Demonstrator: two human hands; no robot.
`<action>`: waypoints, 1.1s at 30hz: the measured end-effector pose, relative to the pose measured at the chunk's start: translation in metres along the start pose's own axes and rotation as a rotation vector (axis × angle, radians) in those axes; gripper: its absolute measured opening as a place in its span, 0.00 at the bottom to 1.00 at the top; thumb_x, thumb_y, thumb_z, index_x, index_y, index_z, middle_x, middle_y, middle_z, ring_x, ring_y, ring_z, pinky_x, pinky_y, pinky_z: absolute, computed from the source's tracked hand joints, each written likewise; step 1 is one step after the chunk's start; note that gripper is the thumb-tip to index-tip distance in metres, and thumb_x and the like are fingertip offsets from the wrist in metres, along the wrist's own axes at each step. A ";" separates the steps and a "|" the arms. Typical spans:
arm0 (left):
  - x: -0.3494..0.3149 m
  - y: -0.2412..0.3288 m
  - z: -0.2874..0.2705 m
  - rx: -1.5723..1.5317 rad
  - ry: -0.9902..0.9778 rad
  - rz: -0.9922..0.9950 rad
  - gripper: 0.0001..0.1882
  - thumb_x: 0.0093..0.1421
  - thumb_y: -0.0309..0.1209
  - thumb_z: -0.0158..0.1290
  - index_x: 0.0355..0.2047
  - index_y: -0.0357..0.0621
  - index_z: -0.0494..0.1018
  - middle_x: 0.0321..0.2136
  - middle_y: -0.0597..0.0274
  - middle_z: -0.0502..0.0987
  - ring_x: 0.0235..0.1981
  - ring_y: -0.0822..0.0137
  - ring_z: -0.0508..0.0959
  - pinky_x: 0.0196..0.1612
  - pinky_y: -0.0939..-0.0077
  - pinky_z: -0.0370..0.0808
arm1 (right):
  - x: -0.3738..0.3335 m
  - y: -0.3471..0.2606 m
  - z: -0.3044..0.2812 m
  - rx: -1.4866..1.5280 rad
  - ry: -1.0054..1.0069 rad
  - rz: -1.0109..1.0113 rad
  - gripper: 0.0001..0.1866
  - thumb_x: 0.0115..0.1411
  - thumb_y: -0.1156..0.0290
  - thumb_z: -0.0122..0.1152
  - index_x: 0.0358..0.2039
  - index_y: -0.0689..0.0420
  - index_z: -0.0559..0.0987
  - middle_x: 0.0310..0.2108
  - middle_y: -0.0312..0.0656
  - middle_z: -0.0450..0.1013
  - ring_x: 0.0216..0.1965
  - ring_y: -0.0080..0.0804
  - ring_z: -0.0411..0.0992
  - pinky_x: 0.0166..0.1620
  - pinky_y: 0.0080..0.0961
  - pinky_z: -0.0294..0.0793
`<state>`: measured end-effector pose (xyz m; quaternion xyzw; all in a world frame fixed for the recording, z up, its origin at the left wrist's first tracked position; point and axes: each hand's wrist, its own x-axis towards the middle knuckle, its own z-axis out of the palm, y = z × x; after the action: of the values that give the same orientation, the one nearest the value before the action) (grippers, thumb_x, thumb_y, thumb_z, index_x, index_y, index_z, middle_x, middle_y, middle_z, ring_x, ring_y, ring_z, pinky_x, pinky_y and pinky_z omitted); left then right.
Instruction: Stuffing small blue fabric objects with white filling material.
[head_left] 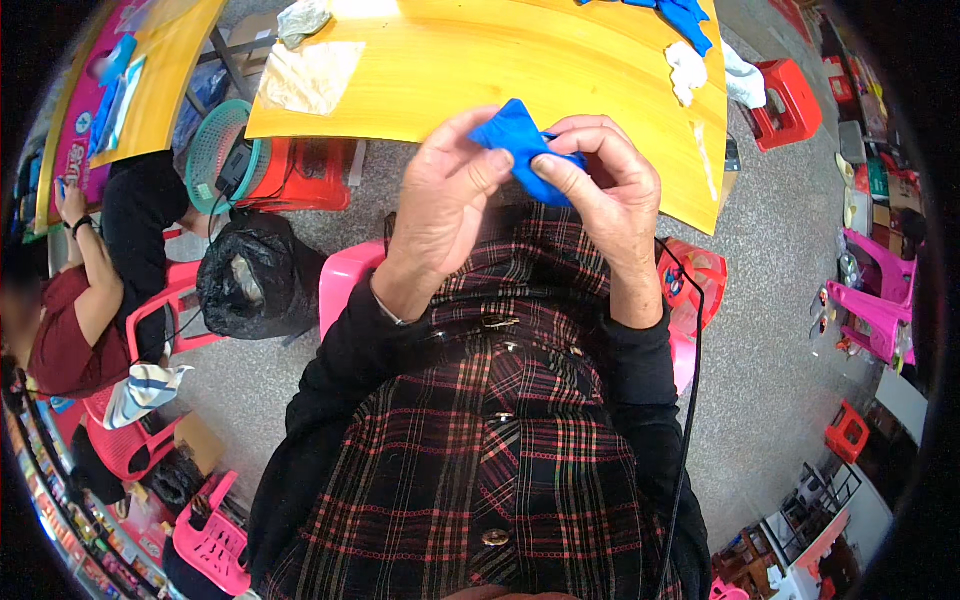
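Pinching from both sides, a small blue cloth piece [520, 140] was held taut by the fingers of the left hand [440, 205] and right hand [610, 190] just off the yellow tabletop's [480, 70] near edge, seemingly for close handling.

There is one view only, so no part of the scene is shared between two. It comes from a wide fisheye camera on the person's head, facing steeply down along the dark plaid-patterned front of the body [480, 440]. It sits close above the left hand [440, 205] and the right hand [605, 185], which meet near the upper middle of the picture. Just beyond the hands lies the yellow wooden tabletop [480, 70] — its straight edge bows with the lens. Below and beside the hands the grey speckled floor [780, 330] curves away, and the picture darkens toward its round rim.
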<state>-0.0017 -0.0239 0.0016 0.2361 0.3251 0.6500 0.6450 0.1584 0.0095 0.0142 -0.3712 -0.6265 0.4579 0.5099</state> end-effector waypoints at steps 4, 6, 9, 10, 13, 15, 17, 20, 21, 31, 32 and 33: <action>-0.005 -0.011 0.002 -0.136 -0.097 -0.130 0.19 0.62 0.21 0.51 0.54 0.37 0.67 0.46 0.59 0.74 0.47 0.69 0.74 0.52 0.73 0.71 | -0.003 0.009 0.006 0.089 0.040 0.024 0.08 0.50 0.78 0.69 0.30 0.63 0.80 0.37 0.43 0.74 0.40 0.29 0.73 0.42 0.23 0.73; -0.006 -0.011 0.004 -0.173 -0.083 -0.151 0.18 0.62 0.20 0.51 0.53 0.37 0.67 0.47 0.59 0.74 0.47 0.69 0.74 0.53 0.72 0.70 | -0.005 0.012 0.006 0.068 0.021 -0.003 0.08 0.50 0.77 0.69 0.32 0.62 0.80 0.42 0.45 0.72 0.44 0.30 0.72 0.44 0.24 0.73; -0.005 -0.008 0.007 -0.159 -0.015 -0.075 0.16 0.63 0.22 0.50 0.52 0.37 0.68 0.46 0.60 0.75 0.47 0.69 0.74 0.52 0.73 0.70 | -0.006 0.007 0.006 -0.051 -0.015 -0.020 0.09 0.51 0.75 0.69 0.34 0.60 0.81 0.45 0.45 0.71 0.47 0.31 0.70 0.46 0.24 0.73; -0.005 -0.006 0.007 -0.066 -0.005 -0.049 0.16 0.64 0.23 0.50 0.52 0.36 0.69 0.46 0.60 0.75 0.47 0.70 0.74 0.52 0.74 0.70 | -0.007 0.003 0.006 -0.067 -0.040 0.020 0.11 0.52 0.73 0.69 0.37 0.59 0.82 0.48 0.46 0.69 0.48 0.33 0.70 0.48 0.26 0.72; -0.006 -0.007 0.004 0.045 -0.008 -0.023 0.16 0.64 0.25 0.51 0.52 0.36 0.69 0.46 0.60 0.75 0.46 0.70 0.75 0.52 0.74 0.71 | -0.010 0.013 0.004 0.117 -0.056 0.076 0.15 0.51 0.72 0.70 0.40 0.60 0.81 0.51 0.46 0.68 0.51 0.34 0.69 0.51 0.28 0.71; -0.008 -0.007 0.005 0.062 -0.018 -0.024 0.16 0.65 0.26 0.51 0.52 0.36 0.69 0.46 0.60 0.76 0.45 0.71 0.75 0.52 0.75 0.71 | -0.012 0.014 0.006 0.255 -0.073 0.077 0.17 0.51 0.72 0.70 0.42 0.59 0.81 0.53 0.46 0.67 0.52 0.35 0.68 0.53 0.30 0.69; -0.008 -0.002 0.009 0.014 -0.022 -0.060 0.15 0.64 0.24 0.52 0.50 0.36 0.70 0.44 0.61 0.76 0.44 0.72 0.75 0.50 0.76 0.72 | -0.013 0.013 0.008 0.391 -0.089 0.078 0.19 0.50 0.71 0.71 0.44 0.59 0.80 0.54 0.47 0.66 0.54 0.35 0.67 0.55 0.31 0.68; -0.005 0.002 0.010 -0.030 0.026 -0.088 0.13 0.62 0.23 0.53 0.48 0.36 0.71 0.42 0.62 0.77 0.42 0.73 0.76 0.46 0.78 0.74 | -0.011 0.009 0.007 -0.042 -0.138 -0.055 0.23 0.49 0.72 0.70 0.49 0.57 0.79 0.56 0.46 0.65 0.56 0.37 0.65 0.57 0.34 0.66; -0.004 0.003 0.008 -0.029 0.026 -0.086 0.13 0.62 0.23 0.53 0.48 0.36 0.71 0.42 0.62 0.77 0.42 0.73 0.76 0.46 0.78 0.74 | -0.010 0.009 0.006 -0.041 -0.138 -0.057 0.23 0.49 0.72 0.70 0.49 0.57 0.79 0.56 0.46 0.65 0.56 0.37 0.65 0.57 0.34 0.66; -0.013 -0.010 0.004 0.232 -0.067 -0.148 0.13 0.59 0.22 0.56 0.46 0.37 0.74 0.41 0.62 0.79 0.43 0.74 0.77 0.49 0.79 0.73 | -0.010 0.003 0.006 0.301 0.045 0.344 0.18 0.56 0.80 0.64 0.48 0.65 0.76 0.43 0.37 0.73 0.45 0.22 0.71 0.46 0.19 0.72; -0.012 -0.009 0.005 0.240 -0.071 -0.142 0.14 0.60 0.22 0.56 0.46 0.37 0.73 0.42 0.61 0.78 0.43 0.73 0.76 0.48 0.79 0.73 | -0.009 0.002 0.006 0.338 0.069 0.363 0.15 0.55 0.81 0.64 0.45 0.64 0.77 0.39 0.37 0.75 0.40 0.20 0.72 0.44 0.19 0.73; -0.011 -0.008 0.006 0.247 -0.076 -0.137 0.14 0.60 0.22 0.56 0.46 0.36 0.73 0.42 0.61 0.78 0.43 0.73 0.76 0.48 0.79 0.73 | -0.008 0.002 0.005 0.338 0.066 0.359 0.15 0.55 0.81 0.64 0.45 0.64 0.77 0.39 0.37 0.75 0.40 0.20 0.72 0.44 0.19 0.73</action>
<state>0.0091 -0.0341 0.0012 0.3154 0.3933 0.5502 0.6657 0.1548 0.0019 0.0094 -0.4008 -0.4480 0.6272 0.4953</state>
